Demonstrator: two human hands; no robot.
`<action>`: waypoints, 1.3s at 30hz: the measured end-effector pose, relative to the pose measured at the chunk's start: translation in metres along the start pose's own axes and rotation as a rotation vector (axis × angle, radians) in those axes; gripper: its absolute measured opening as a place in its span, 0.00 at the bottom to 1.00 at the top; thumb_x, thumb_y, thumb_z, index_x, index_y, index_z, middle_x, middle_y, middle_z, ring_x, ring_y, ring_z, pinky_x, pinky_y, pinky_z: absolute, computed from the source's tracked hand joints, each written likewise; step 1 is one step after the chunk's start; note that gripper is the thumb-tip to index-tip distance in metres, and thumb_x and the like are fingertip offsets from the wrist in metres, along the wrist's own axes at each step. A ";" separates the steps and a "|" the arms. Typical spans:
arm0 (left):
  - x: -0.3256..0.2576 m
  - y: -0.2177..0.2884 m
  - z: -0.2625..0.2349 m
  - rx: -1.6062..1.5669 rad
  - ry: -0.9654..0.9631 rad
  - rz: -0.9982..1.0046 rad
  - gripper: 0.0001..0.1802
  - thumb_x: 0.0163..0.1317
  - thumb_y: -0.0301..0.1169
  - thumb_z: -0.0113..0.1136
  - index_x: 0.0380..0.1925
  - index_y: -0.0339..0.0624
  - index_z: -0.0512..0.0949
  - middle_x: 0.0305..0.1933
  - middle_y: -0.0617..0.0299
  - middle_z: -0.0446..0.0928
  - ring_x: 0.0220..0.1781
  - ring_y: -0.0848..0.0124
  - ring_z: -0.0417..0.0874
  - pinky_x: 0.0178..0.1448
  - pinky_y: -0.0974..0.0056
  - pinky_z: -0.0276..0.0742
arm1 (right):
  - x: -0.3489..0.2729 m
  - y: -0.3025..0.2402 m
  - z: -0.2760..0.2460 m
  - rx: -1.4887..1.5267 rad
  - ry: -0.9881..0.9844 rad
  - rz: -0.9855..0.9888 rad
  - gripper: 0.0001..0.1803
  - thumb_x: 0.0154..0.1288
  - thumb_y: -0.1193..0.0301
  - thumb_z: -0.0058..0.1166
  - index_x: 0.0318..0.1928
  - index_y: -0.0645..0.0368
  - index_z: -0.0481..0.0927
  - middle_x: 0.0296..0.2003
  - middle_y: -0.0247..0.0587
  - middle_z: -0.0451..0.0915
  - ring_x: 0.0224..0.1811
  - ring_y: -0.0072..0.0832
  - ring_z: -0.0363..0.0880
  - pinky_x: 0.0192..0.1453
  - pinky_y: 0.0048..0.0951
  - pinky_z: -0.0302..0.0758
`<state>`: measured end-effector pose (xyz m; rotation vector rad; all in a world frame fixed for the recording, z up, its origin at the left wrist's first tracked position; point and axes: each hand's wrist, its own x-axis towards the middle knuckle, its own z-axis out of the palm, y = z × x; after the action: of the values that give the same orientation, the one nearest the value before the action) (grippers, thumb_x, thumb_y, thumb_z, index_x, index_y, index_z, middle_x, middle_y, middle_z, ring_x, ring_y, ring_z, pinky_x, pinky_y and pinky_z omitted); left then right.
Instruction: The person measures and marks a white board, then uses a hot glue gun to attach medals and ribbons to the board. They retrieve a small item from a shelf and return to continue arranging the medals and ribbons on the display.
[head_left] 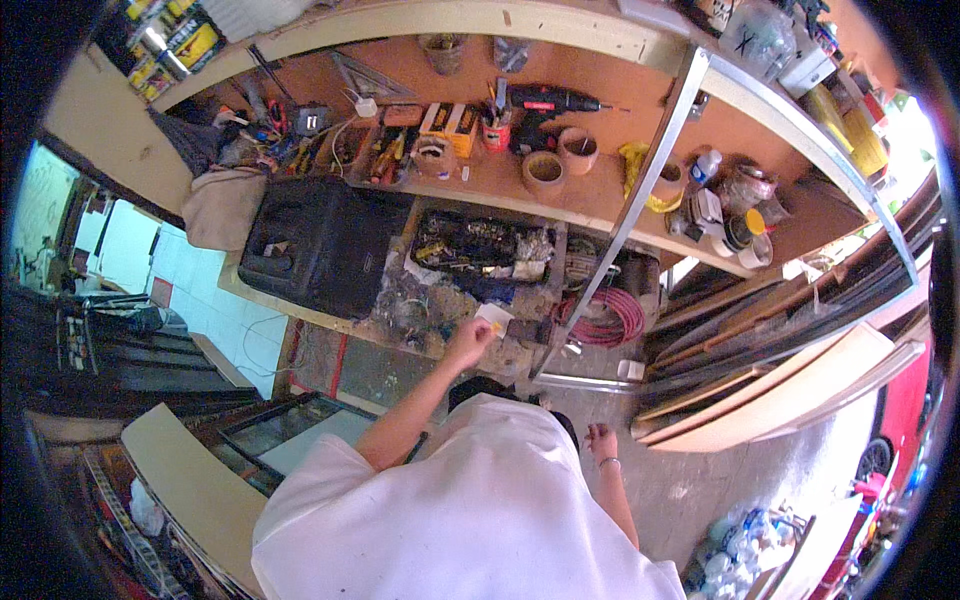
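My left hand (472, 343) reaches over the front of the stained workbench (405, 325), its fingers drawn together. By its fingertips are a small white card-like piece (494, 316) and a tiny yellow-orange bit (497, 327); I cannot make out which of them, if any, is between the fingers. Low at my right side hangs my right hand (600, 438), its fingers curled and nothing visible in them. Beyond the left hand lies an open black tray (480, 245) of dirty tools and small parts. A black tool case (320, 245) stands to its left.
A shelf (500, 180) behind holds a cordless drill (550, 100), clay-coloured pots (545, 172) and yellow boxes (450, 125). An aluminium frame (640, 190) stands upright at the right, near a coiled red hose (610, 318). Wooden boards (770, 395) lean farther right.
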<state>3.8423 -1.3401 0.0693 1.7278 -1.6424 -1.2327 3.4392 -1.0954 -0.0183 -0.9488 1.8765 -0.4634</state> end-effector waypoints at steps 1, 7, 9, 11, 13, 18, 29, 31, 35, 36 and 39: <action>0.007 -0.012 -0.010 -0.107 0.094 0.091 0.10 0.69 0.36 0.68 0.39 0.41 0.81 0.35 0.64 0.83 0.36 0.72 0.80 0.44 0.62 0.78 | -0.012 0.033 0.013 0.077 -0.026 0.164 0.15 0.72 0.62 0.56 0.42 0.62 0.85 0.30 0.49 0.88 0.34 0.41 0.89 0.39 0.43 0.82; 0.069 -0.005 -0.085 0.079 0.234 0.195 0.02 0.65 0.25 0.63 0.36 0.41 0.80 0.33 0.53 0.82 0.33 0.60 0.83 0.39 0.57 0.79 | -0.144 0.097 0.064 -0.121 -0.080 0.196 0.13 0.71 0.67 0.58 0.39 0.66 0.86 0.36 0.47 0.89 0.39 0.36 0.88 0.43 0.40 0.81; 0.095 0.019 -0.103 0.117 0.277 0.284 0.02 0.65 0.25 0.62 0.36 0.42 0.79 0.35 0.50 0.82 0.39 0.49 0.84 0.44 0.51 0.79 | -0.173 0.076 0.084 0.017 0.016 0.289 0.12 0.72 0.68 0.57 0.45 0.66 0.85 0.37 0.49 0.89 0.40 0.37 0.88 0.45 0.40 0.81; 0.112 0.041 -0.115 0.238 0.410 0.487 0.05 0.67 0.27 0.62 0.40 0.39 0.82 0.39 0.52 0.84 0.42 0.58 0.87 0.47 0.56 0.80 | -0.190 0.053 0.101 0.066 0.078 0.322 0.12 0.72 0.69 0.57 0.45 0.66 0.86 0.38 0.50 0.89 0.40 0.38 0.88 0.46 0.40 0.81; 0.124 0.056 -0.115 0.298 0.378 0.506 0.08 0.67 0.28 0.64 0.43 0.39 0.82 0.44 0.51 0.84 0.48 0.56 0.86 0.53 0.53 0.79 | -0.202 0.039 0.117 0.112 0.126 0.330 0.12 0.72 0.69 0.58 0.45 0.66 0.86 0.39 0.51 0.89 0.40 0.39 0.88 0.46 0.39 0.81; 0.115 0.058 -0.092 0.912 0.071 0.339 0.30 0.67 0.37 0.66 0.67 0.42 0.73 0.67 0.46 0.75 0.71 0.49 0.73 0.74 0.49 0.68 | -0.219 0.038 0.150 0.228 0.234 0.285 0.12 0.71 0.69 0.59 0.46 0.65 0.87 0.41 0.54 0.89 0.39 0.41 0.87 0.47 0.38 0.81; 0.011 0.111 -0.026 0.354 -0.843 0.239 0.35 0.69 0.51 0.66 0.68 0.40 0.73 0.66 0.45 0.79 0.63 0.51 0.83 0.66 0.53 0.78 | -0.209 -0.148 -0.035 0.617 0.770 0.051 0.19 0.81 0.65 0.53 0.29 0.59 0.72 0.21 0.26 0.69 0.22 0.16 0.63 0.24 0.25 0.63; -0.011 0.159 -0.013 0.449 -0.948 0.294 0.36 0.70 0.52 0.65 0.69 0.40 0.73 0.67 0.46 0.78 0.63 0.53 0.83 0.67 0.54 0.78 | -0.240 -0.211 -0.119 0.340 0.874 -0.183 0.10 0.81 0.67 0.52 0.41 0.60 0.78 0.28 0.30 0.74 0.28 0.18 0.69 0.31 0.24 0.69; -0.063 0.273 0.021 0.357 -1.010 0.491 0.35 0.71 0.51 0.64 0.70 0.42 0.73 0.68 0.47 0.77 0.64 0.56 0.82 0.69 0.55 0.76 | -0.348 -0.303 -0.231 0.337 1.438 -0.999 0.17 0.75 0.62 0.57 0.54 0.64 0.82 0.40 0.47 0.83 0.38 0.33 0.80 0.46 0.36 0.78; -0.076 0.303 0.029 0.299 -1.006 0.556 0.34 0.72 0.51 0.63 0.70 0.42 0.73 0.68 0.47 0.77 0.64 0.56 0.82 0.69 0.55 0.76 | -0.370 -0.315 -0.255 0.177 1.511 -1.186 0.17 0.75 0.63 0.57 0.54 0.64 0.82 0.40 0.47 0.83 0.38 0.33 0.80 0.46 0.36 0.78; -0.122 0.388 0.053 0.091 -1.018 0.722 0.35 0.71 0.53 0.63 0.69 0.40 0.74 0.67 0.53 0.79 0.68 0.59 0.80 0.69 0.53 0.75 | -0.406 -0.324 -0.320 -0.315 1.314 -1.491 0.17 0.76 0.63 0.57 0.54 0.64 0.82 0.40 0.47 0.83 0.38 0.33 0.79 0.45 0.36 0.78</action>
<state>3.5999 -1.2832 0.3959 0.3200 -2.5438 -1.7305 3.3948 -1.0089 0.5842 -2.6334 1.8527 -2.0816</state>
